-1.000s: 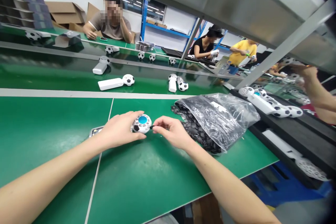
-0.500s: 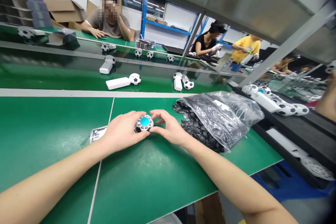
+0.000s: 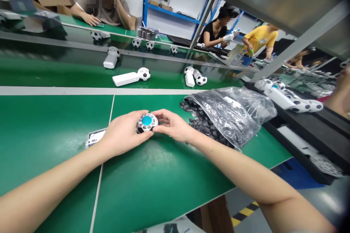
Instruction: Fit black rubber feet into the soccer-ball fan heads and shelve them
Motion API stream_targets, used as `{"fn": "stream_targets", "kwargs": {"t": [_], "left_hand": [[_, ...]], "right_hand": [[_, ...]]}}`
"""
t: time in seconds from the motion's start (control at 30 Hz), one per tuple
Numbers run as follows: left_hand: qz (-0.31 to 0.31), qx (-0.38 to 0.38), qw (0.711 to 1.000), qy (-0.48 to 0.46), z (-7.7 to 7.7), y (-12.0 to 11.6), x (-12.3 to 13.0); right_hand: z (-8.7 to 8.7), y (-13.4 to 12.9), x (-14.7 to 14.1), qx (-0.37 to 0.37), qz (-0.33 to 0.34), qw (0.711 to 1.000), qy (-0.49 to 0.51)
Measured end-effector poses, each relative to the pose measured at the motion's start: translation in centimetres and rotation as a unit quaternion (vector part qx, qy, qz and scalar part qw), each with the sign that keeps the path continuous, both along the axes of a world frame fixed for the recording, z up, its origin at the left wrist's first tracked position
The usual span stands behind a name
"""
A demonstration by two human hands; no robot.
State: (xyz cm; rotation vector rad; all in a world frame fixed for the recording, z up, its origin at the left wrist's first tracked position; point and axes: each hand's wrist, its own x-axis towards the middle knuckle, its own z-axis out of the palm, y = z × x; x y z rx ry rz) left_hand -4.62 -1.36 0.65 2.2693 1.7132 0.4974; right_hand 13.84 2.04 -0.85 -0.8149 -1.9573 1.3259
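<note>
While its middle is covered by the left hand, a white-and-black device is held just left of the frame's centre, over the green surface; whether the surface is touched by it cannot be made out. Its round head is pointed to the right, with the face turned upward and toward the camera. At the left, beyond the hand, a flat rectangular end is seen, by which the long axis appears to be laid from left to right, the left end slightly lower in the frame; the join is hidden. The face is marked by a bright teal disc, ringed by pale openings in a white rim, with black patches below. Pale inner parts are shown within the rectangular end, though their detail is blurred. The head is gripped from the left by the fingers of the left hand, thumb below. Its right edge is touched by the curled fingers of the right hand; whether anything is pinched between them cannot be told. Right of centre, black pieces are spread at the mouth of a clear plastic bag.
</note>
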Motion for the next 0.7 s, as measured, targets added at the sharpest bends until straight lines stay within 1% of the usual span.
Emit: {"fn": "stream_targets", "kwargs": {"t": [0.07,0.13,0.17,0.23,0.37,0.5,0.7], "left_hand": [[-0.002,-0.016,1.0,-0.007,0.1,0.1,-0.2],[-0.002,-0.018,1.0,-0.011,0.2,0.1,-0.3],[-0.003,-0.016,1.0,-0.012,0.2,0.1,-0.4],[-0.008,-0.015,1.0,-0.013,0.2,0.1,-0.4],[-0.013,-0.024,1.0,-0.014,0.0,0.2,-0.6],[-0.011,-0.018,1.0,-0.008,-0.1,0.2,-0.6],[-0.01,-0.019,1.0,0.008,0.5,-0.2,-0.1]], "right_hand": [[0.0,-0.3,0.0,0.074,-0.035,0.997,-0.013],[0.2,-0.8,0.0,0.171,-0.075,0.981,-0.044],[0.2,-1.0,-0.1,0.207,-0.086,0.973,-0.06],[0.2,-1.6,-0.2,0.237,-0.089,0.964,-0.075],[-0.1,-2.1,-0.3,0.206,-0.093,0.973,-0.045],[-0.5,-1.8,-0.3,0.16,-0.108,0.981,-0.014],[-0.6,-0.6,-0.4,0.055,-0.091,0.994,0.01]]}}
